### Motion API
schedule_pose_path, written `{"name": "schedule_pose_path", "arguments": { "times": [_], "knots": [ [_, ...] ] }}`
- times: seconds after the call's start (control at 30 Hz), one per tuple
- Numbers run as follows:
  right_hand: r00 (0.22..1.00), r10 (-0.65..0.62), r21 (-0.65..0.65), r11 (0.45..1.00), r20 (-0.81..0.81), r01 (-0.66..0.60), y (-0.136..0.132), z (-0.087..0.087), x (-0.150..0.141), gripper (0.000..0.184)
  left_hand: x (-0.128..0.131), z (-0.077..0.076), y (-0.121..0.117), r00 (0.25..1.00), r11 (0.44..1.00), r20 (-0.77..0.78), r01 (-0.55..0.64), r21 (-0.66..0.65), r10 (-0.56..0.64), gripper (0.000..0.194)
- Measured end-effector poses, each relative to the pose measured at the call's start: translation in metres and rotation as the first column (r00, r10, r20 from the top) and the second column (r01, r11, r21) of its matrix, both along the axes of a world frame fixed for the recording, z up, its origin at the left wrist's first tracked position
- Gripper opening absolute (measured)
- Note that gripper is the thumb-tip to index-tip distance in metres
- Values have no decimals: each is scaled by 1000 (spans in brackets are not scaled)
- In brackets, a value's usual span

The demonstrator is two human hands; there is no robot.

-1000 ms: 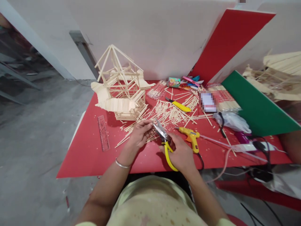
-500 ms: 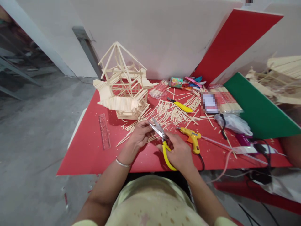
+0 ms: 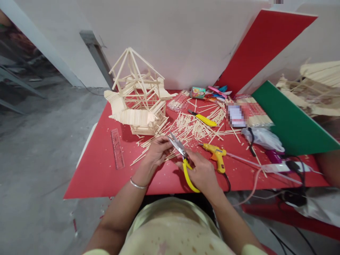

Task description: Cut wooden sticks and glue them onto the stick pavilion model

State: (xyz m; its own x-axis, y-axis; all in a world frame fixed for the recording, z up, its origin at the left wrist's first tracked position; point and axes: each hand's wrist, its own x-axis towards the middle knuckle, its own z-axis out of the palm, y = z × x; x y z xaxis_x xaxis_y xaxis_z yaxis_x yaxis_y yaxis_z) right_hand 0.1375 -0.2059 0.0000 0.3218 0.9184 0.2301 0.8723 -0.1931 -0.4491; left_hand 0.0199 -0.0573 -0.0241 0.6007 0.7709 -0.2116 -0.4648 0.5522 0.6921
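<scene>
The right hand [image 3: 200,170] has a firm grip curled round the yellow handles of the scissors [image 3: 183,154], which point far and left so that the slightly parted blades meet the fingertips of the left hand [image 3: 158,150]. That hand's grip is pinched nearly together beside the blades, probably to steady something small there, but I cannot tell whether it has hold of anything. Both hands are over the near middle of the bench [image 3: 92,177], the scissors raised between them, likely so the blades have room to work above the surface. The loose sticks [image 3: 191,125] lie just beyond, spread where either hand could reach them. The stick model [image 3: 132,117] stands upright at the far left, apparently set back to keep it out of the way. The glue gun [image 3: 216,152] lies on its side near the right hand, handy for that side, its nozzle pointing left. The cutter [image 3: 204,119] rests among the sticks, and the clear ruler [image 3: 117,148] lies flat on the left, well apart from the blades.
</scene>
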Motion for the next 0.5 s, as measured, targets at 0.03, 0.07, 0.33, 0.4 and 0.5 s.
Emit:
{"name": "schedule_pose_path", "arguments": {
  "times": [0.03, 0.07, 0.33, 0.4, 0.5],
  "knots": [
    [1000, -2, 1, 1000, -1, 2, 0, -1, 0, 53, 0, 0, 0, 1000, 1000, 1, 0, -2, 0, 32],
    [1000, -5, 5, 1000, -3, 5, -1, -2, 1, 53, 1, -1, -1, 1000, 1000, 1, 2, -6, -2, 33],
    [999, 6, 23, 1000, -36, -5, -3, -6, 4, 52, 2, -8, -2, 997, 996, -1, 81, -40, -81, 29],
    [998, 8, 20, 1000, -55, -7, -3, -7, 4, 51, 2, -9, -2, 996, 995, -3, 86, -42, -86, 29],
    [999, 0, 7, 1000, -42, 0, -3, -9, 5, 50, 2, -7, -3, 996, 996, -31, 82, -16, -83, 28]
  ]
}}
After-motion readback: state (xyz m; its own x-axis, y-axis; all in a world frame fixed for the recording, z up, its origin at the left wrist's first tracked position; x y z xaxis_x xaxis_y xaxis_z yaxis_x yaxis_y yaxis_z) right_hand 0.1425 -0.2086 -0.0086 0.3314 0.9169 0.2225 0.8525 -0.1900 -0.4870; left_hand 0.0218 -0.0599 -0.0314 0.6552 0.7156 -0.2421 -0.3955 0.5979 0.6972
